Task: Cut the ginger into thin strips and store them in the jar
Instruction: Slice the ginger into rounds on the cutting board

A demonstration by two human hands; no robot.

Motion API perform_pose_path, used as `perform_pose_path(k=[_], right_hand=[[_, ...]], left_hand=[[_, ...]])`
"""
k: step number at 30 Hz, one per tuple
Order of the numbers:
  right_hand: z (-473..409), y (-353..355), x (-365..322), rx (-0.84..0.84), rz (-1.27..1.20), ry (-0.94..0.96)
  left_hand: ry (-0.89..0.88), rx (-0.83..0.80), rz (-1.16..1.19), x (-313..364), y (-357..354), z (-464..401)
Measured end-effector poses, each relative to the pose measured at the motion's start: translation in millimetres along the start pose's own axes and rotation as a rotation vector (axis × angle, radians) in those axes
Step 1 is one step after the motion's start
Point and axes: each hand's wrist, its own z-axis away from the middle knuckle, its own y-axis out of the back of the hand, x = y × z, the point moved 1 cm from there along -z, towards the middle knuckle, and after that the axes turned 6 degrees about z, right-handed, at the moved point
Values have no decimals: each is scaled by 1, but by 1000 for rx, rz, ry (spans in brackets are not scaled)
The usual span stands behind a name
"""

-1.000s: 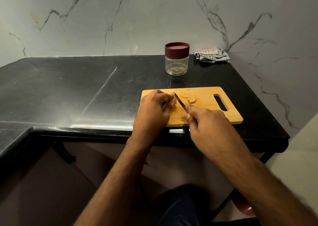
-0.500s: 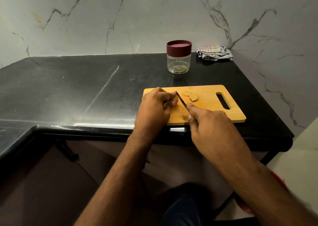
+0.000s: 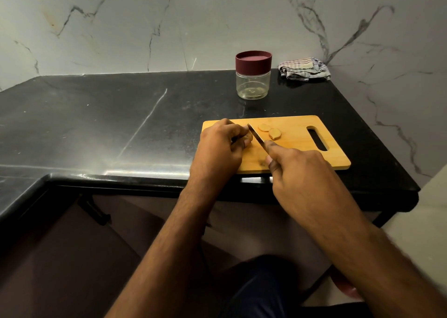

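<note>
Left hand was curled over the ginger on the board, pinning it. Right hand gripped the knife, blade angled away just right of the ginger, with two slices beyond. Jar sat lidded, well behind on the surface.

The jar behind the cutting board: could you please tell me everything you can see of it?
The jar is a small round container with a clear, plastic-looking body and a wide maroon lid, closed. It looks empty. It stands upright on the black countertop, beyond the wooden cutting board and left of a folded striped cloth. Nothing touches it but the counter.
</note>
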Motion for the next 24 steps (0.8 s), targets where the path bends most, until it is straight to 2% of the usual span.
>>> perform_pose_path(k=[16,21,24], right_hand=[[-35,2,-18,-49,73,-39],[-24,6,-14,-86,78,-76],[-15,3,-11,-45,70,-65]], left_hand=[[2,53,43,-1,0,-1],[7,74,23,1,-2,2],[5,57,19,1,-2,1]])
